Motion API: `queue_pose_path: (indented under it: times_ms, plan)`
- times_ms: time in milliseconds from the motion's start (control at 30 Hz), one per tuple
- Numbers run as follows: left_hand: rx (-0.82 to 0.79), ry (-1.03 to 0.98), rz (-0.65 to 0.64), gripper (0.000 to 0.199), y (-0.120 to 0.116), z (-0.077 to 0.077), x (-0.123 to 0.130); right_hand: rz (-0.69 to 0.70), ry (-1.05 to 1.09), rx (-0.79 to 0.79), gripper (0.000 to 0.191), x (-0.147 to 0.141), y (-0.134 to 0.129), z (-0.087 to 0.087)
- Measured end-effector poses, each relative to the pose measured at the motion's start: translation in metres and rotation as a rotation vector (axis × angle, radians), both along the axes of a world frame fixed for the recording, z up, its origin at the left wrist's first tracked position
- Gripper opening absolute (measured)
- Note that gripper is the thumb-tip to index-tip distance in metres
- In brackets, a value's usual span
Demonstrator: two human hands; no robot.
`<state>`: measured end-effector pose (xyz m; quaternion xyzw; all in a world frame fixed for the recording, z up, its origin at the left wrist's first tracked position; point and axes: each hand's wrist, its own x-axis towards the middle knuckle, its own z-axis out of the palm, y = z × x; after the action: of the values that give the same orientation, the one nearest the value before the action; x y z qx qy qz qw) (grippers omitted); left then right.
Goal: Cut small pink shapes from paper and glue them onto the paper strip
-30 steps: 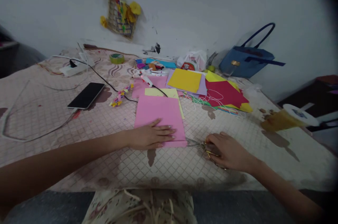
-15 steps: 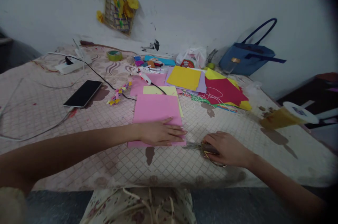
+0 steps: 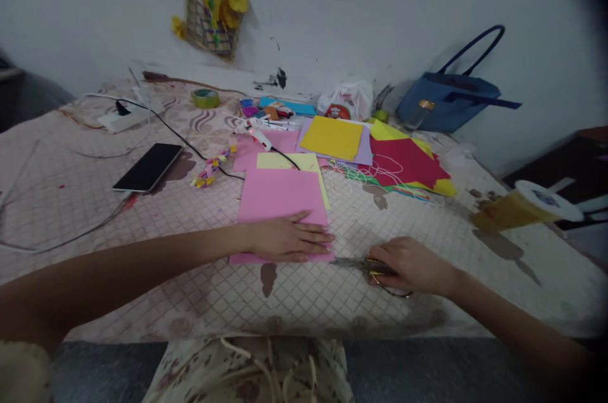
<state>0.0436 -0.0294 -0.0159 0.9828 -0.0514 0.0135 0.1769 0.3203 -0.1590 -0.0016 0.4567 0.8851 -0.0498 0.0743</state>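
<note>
My left hand (image 3: 292,238) lies flat, palm down with fingers stretched to the right, on a pink sheet of paper (image 3: 280,194) near the table's front. To the right of the sheet, my right hand (image 3: 411,265) is wrapped round the handles of a pair of scissors (image 3: 354,262). The blades point left and lie low over the cloth, with their tips by the sheet's lower right corner. Under the pink sheet's far edge a pale yellow sheet (image 3: 289,161) sticks out. A white glue gun (image 3: 259,137) rests behind it.
A phone (image 3: 149,167) on a cable lies left, near a power strip (image 3: 130,116). Coloured sheets (image 3: 332,137) and tangled string (image 3: 365,172) sit behind the hands. On the right stand a yellowish container with a white lid (image 3: 517,210) and a blue bag (image 3: 451,102).
My right hand and the scissors have shifted slightly to the right. My left hand still lies on the pink sheet. The view has moved a little.
</note>
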Motion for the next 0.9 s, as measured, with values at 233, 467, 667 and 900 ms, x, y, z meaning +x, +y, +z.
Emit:
queue_pose_path:
  times_ms: [233,467,667,900]
  plan:
    - [0.032,-0.03,-0.021,0.048,0.0022,-0.0054,-0.0006,0.024,-0.008,0.006,0.027,0.006,0.001,-0.0015]
    - [0.104,-0.019,-0.007,0.044,0.0025,-0.0055,0.0009,0.055,0.0,-0.001,0.03,0.0038,0.0057,0.0013]
    - [0.132,-0.005,0.007,0.045,0.0046,-0.0095,0.005,0.065,-0.018,0.032,0.032,0.0055,0.0058,0.0003]
    - [0.15,-0.021,-0.007,0.043,0.0034,-0.0079,0.0039,0.077,-0.015,0.034,0.029,0.0054,0.007,0.0015]
